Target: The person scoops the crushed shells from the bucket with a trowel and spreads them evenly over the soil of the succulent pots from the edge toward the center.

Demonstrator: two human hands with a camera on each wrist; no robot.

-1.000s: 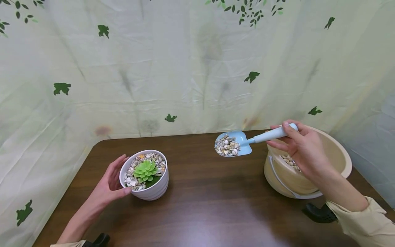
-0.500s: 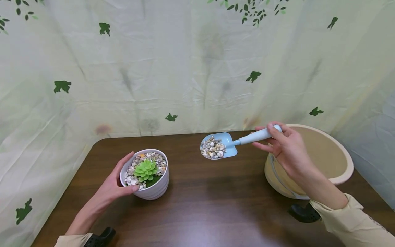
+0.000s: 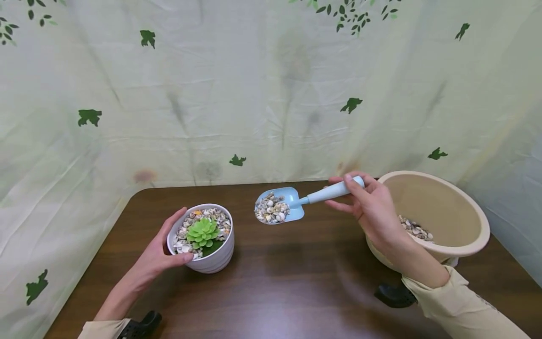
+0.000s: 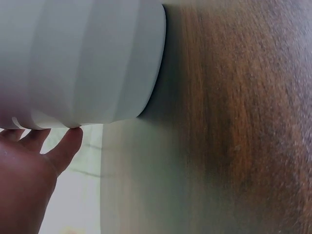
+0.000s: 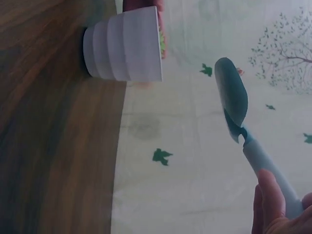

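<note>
A light blue hand trowel (image 3: 292, 205), its blade heaped with small pebbles (image 3: 271, 209), is held by the handle in my right hand (image 3: 372, 207). It hangs above the table, a short way right of the plant pot. My left hand (image 3: 163, 247) holds the white ribbed plant pot (image 3: 216, 259) from the left, thumb at the near rim and fingers round the far side. Pebbles and a green succulent (image 3: 203, 232) fill the pot, which stands on the table. From the right wrist, the trowel's underside (image 5: 231, 92) shows, level with or higher than the pot's rim.
A beige bucket (image 3: 449, 207) with more pebbles (image 3: 415, 229) inside stands at the right, partly behind my right forearm. The brown wooden table (image 3: 279, 292) ends at the back against a pale leaf-printed curtain (image 3: 254, 94).
My right hand has carried the loaded trowel leftward from the bucket to near the pot. My left thumb has moved slightly further onto the pot's near rim; the pot stays in place.
</note>
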